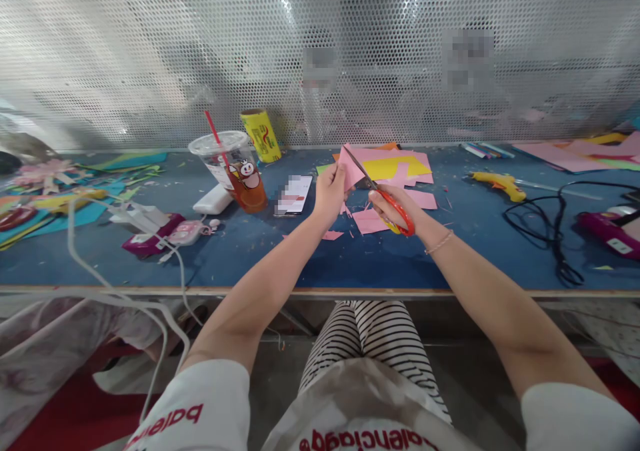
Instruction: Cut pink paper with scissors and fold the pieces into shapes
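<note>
Between the fingers of my left hand [331,190] is a piece of pink paper [351,167], held up off the table. My right hand [393,206] grips a pair of scissors [401,212] with red and yellow handles. The scissors' blades point up and to the left and lie against the edge of the pink paper. How far the blades are apart is hard to make out. Beneath and behind my hands lie pink sheets, a yellow sheet [395,166] and a pink offcut [369,222], with small pink scraps around them.
Left of my hands are a phone [294,195], a drink cup [240,174] with a straw, a yellow roll [261,136] and a purple power strip [153,236] with white cables. At right lie a yellow glue gun [499,184] and a black cord [553,238]. A perforated metal panel [380,58] stands behind.
</note>
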`<control>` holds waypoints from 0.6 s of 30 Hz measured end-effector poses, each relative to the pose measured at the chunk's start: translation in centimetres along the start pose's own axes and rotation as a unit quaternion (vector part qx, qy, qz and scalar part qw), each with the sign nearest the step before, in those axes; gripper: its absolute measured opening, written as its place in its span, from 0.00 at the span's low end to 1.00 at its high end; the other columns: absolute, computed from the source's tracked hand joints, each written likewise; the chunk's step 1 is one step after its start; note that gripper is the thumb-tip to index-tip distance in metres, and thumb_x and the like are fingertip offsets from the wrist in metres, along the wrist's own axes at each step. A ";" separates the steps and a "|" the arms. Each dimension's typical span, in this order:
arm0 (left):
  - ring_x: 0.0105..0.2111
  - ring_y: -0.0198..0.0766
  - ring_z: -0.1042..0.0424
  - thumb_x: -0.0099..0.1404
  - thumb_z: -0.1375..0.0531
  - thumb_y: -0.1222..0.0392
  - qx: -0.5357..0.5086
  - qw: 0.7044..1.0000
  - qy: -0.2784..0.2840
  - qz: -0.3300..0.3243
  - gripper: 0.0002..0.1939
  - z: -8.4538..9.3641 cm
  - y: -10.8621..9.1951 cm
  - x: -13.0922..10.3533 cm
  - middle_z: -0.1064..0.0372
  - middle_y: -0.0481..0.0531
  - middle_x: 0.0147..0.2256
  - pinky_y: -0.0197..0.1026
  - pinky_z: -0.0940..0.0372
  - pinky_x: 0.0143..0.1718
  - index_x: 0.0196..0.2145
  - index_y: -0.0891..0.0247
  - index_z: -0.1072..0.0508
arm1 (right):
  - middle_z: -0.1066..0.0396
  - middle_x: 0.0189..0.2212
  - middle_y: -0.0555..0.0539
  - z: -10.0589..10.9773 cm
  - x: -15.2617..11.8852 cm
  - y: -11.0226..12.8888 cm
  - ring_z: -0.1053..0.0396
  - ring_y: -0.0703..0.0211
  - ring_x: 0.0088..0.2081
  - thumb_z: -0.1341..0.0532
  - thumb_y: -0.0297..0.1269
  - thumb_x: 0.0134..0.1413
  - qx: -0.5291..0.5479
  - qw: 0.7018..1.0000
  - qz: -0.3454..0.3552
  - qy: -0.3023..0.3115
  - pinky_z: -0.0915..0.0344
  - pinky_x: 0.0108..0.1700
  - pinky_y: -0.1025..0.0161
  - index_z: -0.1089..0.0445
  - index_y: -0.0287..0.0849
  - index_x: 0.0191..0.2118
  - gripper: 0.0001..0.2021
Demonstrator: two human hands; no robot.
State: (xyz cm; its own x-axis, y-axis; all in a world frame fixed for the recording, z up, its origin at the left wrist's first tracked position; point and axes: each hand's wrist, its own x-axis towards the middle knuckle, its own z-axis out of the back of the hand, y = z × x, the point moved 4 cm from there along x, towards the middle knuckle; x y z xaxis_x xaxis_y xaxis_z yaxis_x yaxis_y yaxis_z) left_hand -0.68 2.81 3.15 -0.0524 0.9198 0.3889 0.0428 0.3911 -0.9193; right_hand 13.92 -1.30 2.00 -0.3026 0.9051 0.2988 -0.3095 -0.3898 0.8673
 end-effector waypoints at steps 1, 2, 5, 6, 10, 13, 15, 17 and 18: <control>0.13 0.26 0.45 0.64 0.49 0.50 -0.009 1.000 0.003 0.005 0.15 -0.1 0.1 0.0 0.45 0.43 0.16 0.31 0.52 0.14 0.24 0.62 0.41 | 0.43 0.18 0.54 0.0 0.0 0.0 0.45 0.69 0.18 0.48 0.61 0.49 -0.004 1.000 0.003 0.001 0.45 0.19 0.68 0.43 0.42 0.27 0.23; 0.13 0.26 0.45 0.64 0.49 0.51 -0.018 1.000 0.007 0.009 0.15 -0.1 0.1 0.0 0.45 0.43 0.16 0.31 0.52 0.13 0.24 0.62 0.41 | 0.43 0.18 0.53 0.0 0.0 0.1 0.45 0.69 0.18 0.48 0.61 0.49 -0.005 1.000 0.005 0.001 0.46 0.19 0.68 0.43 0.42 0.27 0.23; 0.13 0.26 0.44 0.64 0.49 0.50 -0.041 0.999 0.016 0.014 0.14 -0.2 0.3 0.1 0.43 0.43 0.16 0.31 0.53 0.13 0.26 0.62 0.40 | 0.44 0.18 0.54 -0.1 -0.1 0.4 0.46 0.70 0.17 0.48 0.62 0.49 0.004 1.000 -0.003 0.002 0.47 0.18 0.69 0.43 0.42 0.27 0.24; 0.13 0.26 0.44 0.64 0.49 0.50 -0.045 0.999 0.017 0.015 0.14 -0.2 0.4 0.1 0.43 0.43 0.17 0.31 0.53 0.13 0.26 0.62 0.39 | 0.45 0.18 0.54 -0.1 -0.1 0.5 0.46 0.70 0.17 0.48 0.62 0.49 0.010 1.000 -0.010 0.001 0.47 0.18 0.69 0.43 0.42 0.27 0.24; 0.12 0.25 0.47 0.64 0.49 0.50 -0.047 0.998 0.022 0.018 0.14 -0.2 0.5 0.1 0.42 0.44 0.16 0.31 0.53 0.12 0.26 0.62 0.39 | 0.46 0.17 0.55 -0.2 -0.3 0.8 0.48 0.72 0.16 0.47 0.62 0.47 0.046 0.998 -0.041 -0.005 0.48 0.17 0.69 0.43 0.42 0.28 0.24; 0.11 0.25 0.48 0.64 0.49 0.51 -0.045 0.999 0.024 0.017 0.14 -0.2 0.5 0.2 0.42 0.44 0.16 0.31 0.53 0.12 0.26 0.62 0.39 | 0.46 0.17 0.56 -0.2 -0.3 0.8 0.48 0.72 0.15 0.47 0.63 0.47 0.057 0.997 -0.049 0.000 0.49 0.16 0.69 0.42 0.42 0.28 0.24; 0.11 0.25 0.48 0.64 0.49 0.51 -0.042 0.999 0.023 0.019 0.14 -0.2 0.5 0.2 0.42 0.44 0.16 0.31 0.53 0.12 0.26 0.62 0.38 | 0.45 0.17 0.56 -0.2 -0.4 0.7 0.48 0.72 0.14 0.47 0.63 0.47 0.052 0.998 -0.046 0.005 0.49 0.16 0.69 0.42 0.42 0.28 0.25; 0.12 0.25 0.47 0.64 0.49 0.51 -0.040 0.999 0.020 0.023 0.14 -0.2 0.6 0.2 0.42 0.44 0.15 0.31 0.54 0.12 0.26 0.62 0.39 | 0.45 0.16 0.56 -0.2 -0.4 0.5 0.48 0.72 0.14 0.48 0.63 0.48 0.048 0.998 -0.042 0.006 0.48 0.15 0.69 0.41 0.42 0.29 0.25; 0.12 0.25 0.47 0.64 0.49 0.51 -0.040 0.999 0.019 0.025 0.14 -0.2 0.6 0.2 0.42 0.44 0.15 0.31 0.54 0.12 0.25 0.62 0.39 | 0.45 0.16 0.55 -0.1 -0.4 0.4 0.48 0.72 0.14 0.49 0.63 0.48 0.047 0.998 -0.040 0.006 0.48 0.15 0.69 0.41 0.42 0.30 0.25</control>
State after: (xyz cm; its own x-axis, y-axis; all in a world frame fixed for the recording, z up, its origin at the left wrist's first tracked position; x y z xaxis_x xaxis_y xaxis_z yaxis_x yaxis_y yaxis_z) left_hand -0.50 3.29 2.68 -0.0099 0.9380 0.3465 0.1243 0.3450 -0.9304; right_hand 13.80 -1.83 2.18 -0.2908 0.9303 0.2235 -0.2464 -0.2986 0.9220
